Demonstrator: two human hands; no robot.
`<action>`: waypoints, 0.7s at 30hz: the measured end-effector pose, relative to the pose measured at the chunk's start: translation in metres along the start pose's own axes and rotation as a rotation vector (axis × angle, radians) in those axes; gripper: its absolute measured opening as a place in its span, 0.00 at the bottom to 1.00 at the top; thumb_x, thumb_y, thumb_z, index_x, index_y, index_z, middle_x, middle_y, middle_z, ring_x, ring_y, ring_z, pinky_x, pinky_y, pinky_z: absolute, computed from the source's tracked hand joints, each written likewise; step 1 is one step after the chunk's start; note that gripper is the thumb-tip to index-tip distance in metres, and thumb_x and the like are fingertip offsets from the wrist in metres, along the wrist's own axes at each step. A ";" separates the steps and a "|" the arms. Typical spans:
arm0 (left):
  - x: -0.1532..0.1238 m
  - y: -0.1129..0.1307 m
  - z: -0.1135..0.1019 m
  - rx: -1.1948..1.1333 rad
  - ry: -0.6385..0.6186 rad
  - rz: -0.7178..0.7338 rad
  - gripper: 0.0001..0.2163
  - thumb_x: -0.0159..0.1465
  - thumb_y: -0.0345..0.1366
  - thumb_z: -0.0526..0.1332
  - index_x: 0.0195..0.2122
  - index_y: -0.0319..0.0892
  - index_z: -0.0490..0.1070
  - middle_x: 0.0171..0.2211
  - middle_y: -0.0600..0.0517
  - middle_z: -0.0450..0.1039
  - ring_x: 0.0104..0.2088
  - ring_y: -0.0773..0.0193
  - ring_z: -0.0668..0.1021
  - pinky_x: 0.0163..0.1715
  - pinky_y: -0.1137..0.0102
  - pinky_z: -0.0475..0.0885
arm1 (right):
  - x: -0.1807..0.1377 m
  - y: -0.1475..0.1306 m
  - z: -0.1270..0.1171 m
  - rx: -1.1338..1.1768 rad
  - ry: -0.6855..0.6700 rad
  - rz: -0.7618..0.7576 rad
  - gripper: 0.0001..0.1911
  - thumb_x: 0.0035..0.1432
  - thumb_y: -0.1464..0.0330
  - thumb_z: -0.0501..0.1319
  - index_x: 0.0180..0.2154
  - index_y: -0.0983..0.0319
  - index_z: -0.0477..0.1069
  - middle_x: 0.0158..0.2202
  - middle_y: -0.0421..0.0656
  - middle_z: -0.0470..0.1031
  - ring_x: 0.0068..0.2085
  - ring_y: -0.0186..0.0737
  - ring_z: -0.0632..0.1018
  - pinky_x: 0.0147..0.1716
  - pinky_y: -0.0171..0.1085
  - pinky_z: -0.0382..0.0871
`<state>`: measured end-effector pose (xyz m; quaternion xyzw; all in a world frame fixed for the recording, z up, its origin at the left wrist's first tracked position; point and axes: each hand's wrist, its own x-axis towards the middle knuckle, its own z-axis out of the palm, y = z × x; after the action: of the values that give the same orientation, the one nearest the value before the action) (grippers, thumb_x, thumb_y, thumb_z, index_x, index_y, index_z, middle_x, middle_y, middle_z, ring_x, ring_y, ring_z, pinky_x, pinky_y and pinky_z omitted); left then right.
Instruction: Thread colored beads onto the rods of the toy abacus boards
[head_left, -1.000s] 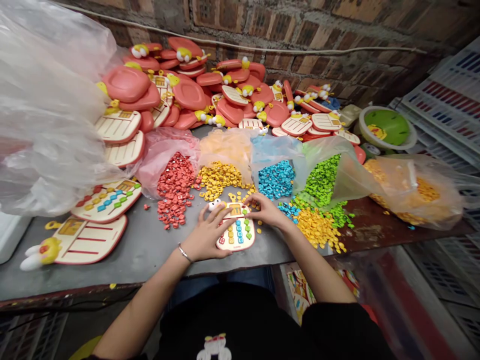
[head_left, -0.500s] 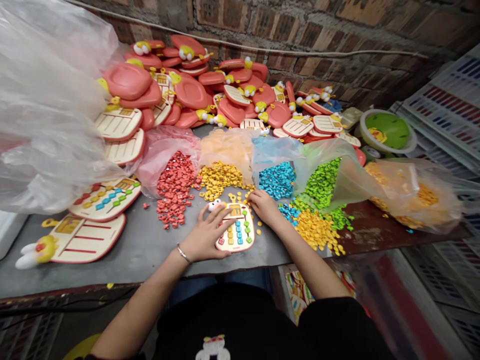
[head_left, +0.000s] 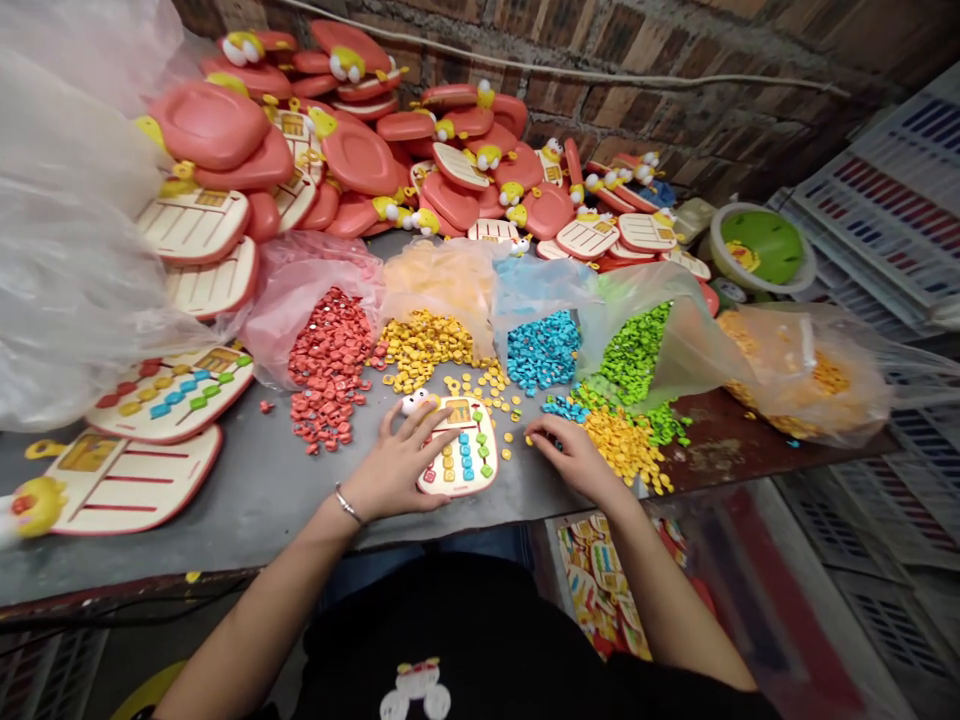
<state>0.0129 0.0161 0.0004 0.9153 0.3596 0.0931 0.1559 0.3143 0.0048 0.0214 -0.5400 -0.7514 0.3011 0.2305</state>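
A small cream toy abacus board (head_left: 463, 462) with blue, green and yellow beads lies on the grey table (head_left: 270, 500) in front of me. My left hand (head_left: 394, 468) lies flat on its left side, fingers spread, holding it down. My right hand (head_left: 574, 458) rests to the right of the board, by the orange-yellow bead pile (head_left: 628, 447), fingers curled down onto the table near loose blue beads (head_left: 559, 408). What its fingertips hold is too small to make out.
Open bags spill red beads (head_left: 328, 365), yellow beads (head_left: 427, 345), blue beads (head_left: 541, 350) and green beads (head_left: 637, 360). Red-backed boards (head_left: 360, 160) pile against the brick wall. Finished boards (head_left: 169, 392) lie left, under a big clear plastic bag (head_left: 67, 230). Green bowl (head_left: 761, 248) far right.
My right hand has left the top of the board and moved right and nearer, to the orange-yellow bead pile. The left hand stays on the board. The camera has shifted slightly.
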 end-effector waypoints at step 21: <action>0.000 0.000 0.003 0.014 0.021 0.011 0.37 0.56 0.56 0.62 0.64 0.48 0.58 0.68 0.45 0.51 0.68 0.46 0.51 0.63 0.50 0.29 | -0.010 0.004 0.031 -0.146 0.264 -0.196 0.08 0.65 0.71 0.55 0.37 0.59 0.72 0.38 0.47 0.76 0.41 0.43 0.76 0.41 0.43 0.73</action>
<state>0.0134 0.0151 -0.0023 0.9173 0.3569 0.1010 0.1451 0.2992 -0.0103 -0.0032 -0.5145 -0.7835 0.1483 0.3153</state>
